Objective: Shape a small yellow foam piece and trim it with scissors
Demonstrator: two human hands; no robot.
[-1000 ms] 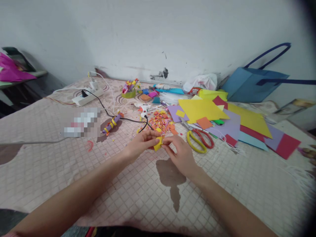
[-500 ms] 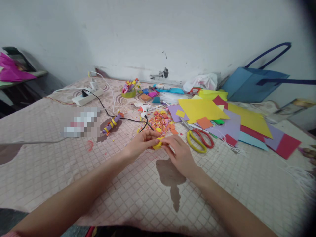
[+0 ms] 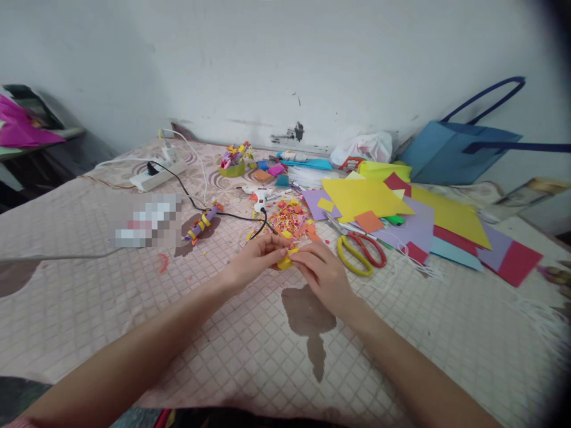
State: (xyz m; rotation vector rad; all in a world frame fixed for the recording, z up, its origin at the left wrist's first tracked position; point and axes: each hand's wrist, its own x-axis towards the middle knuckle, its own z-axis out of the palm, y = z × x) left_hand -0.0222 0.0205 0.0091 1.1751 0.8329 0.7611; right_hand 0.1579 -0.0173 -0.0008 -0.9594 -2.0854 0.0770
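A small piece of yellow craft foam or paper [image 3: 286, 260] is held low over the table between my two hands. My left hand [image 3: 257, 260] pinches its left end between thumb and fingers. On the other side, my right hand [image 3: 322, 274] grips its right end with closed fingers, which hide part of it. Just beyond the hands lies a pile of colourful cut scraps [image 3: 288, 219]. Scissors [image 3: 360, 252] with one yellow and one red handle rest right of my right hand. Behind the scraps is a white glue gun [image 3: 260, 202] with a black cord.
Coloured sheets [image 3: 366, 199] overlap at the right, before a blue bag [image 3: 464, 148]. A purple roll with yellow bands [image 3: 203, 224] lies left of the hands. Farther back stand a power strip [image 3: 158, 176] and a green bowl of scraps [image 3: 232, 169]. White string [image 3: 419, 267] trails right.
My right hand's fingers have shifted slightly on the yellow piece, lying flatter and closer together. My left hand has hardly moved.
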